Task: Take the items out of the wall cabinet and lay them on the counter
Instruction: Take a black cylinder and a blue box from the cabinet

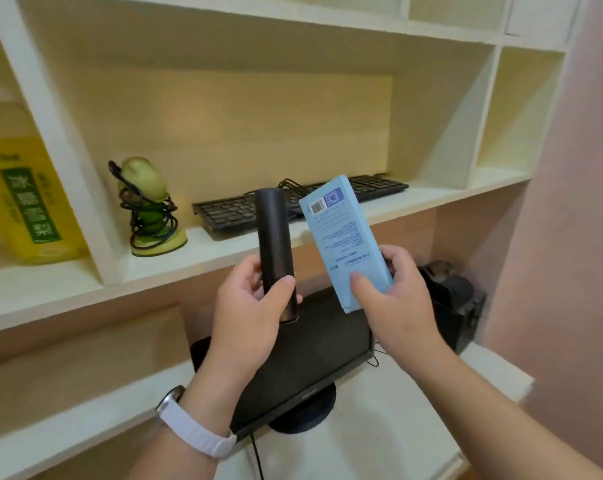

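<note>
My left hand [249, 306] grips a dark cylinder [274, 233] near its lower end and holds it upright in front of the shelf. My right hand [393, 299] pinches a light blue box [341, 233] with a barcode, tilted, thumb on its printed face. Both items are in the air below the open wall cabinet [223, 251]. On the cabinet shelf lie a black keyboard [244, 209] and a green figurine [151, 209] wrapped in black cable. A yellow bottle [26, 202] with a green label stands in the left compartment.
Under my hands a black monitor [310, 362] stands on a round base on the white counter [397, 427]. A black boxy device [455, 299] sits at the counter's back right. A pink wall rises on the right. A lower shelf board [68, 424] runs left.
</note>
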The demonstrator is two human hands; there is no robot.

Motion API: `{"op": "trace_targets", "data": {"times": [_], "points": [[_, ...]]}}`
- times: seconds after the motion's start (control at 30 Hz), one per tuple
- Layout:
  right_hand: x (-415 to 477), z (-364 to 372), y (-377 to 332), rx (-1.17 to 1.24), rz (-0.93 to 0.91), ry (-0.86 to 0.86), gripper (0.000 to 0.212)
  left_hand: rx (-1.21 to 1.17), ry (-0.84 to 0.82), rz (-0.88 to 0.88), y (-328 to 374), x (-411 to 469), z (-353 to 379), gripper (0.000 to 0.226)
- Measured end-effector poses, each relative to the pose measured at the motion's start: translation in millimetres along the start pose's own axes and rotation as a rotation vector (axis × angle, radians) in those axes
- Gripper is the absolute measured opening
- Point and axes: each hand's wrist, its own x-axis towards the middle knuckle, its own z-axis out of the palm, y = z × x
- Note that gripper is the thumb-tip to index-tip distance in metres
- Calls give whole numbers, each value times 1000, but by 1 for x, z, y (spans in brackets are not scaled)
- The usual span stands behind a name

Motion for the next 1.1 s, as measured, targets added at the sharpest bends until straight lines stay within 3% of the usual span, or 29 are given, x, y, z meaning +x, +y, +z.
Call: {"op": "trace_targets", "data": {"times": [0.2,0.43,0.63,0.8,1.1], "points": [[-41,-31,27,-148,146,214,24,-198,-204,-135,-43,-13,36,19],[-98,-97,28,-281,200,434,26,-242,-471,-212,-58,-55,102,23],[-153,-178,23,-320,252,604,25,-238,-683,-210,-34,-112,166,23],[-201,-254,10,-303,248,688,24,-267,-734,-164,-6,-162,229,23],[-321,-424,-27,-307,231,895,26,-314,-975,-115,68,-320,359,24]]}}
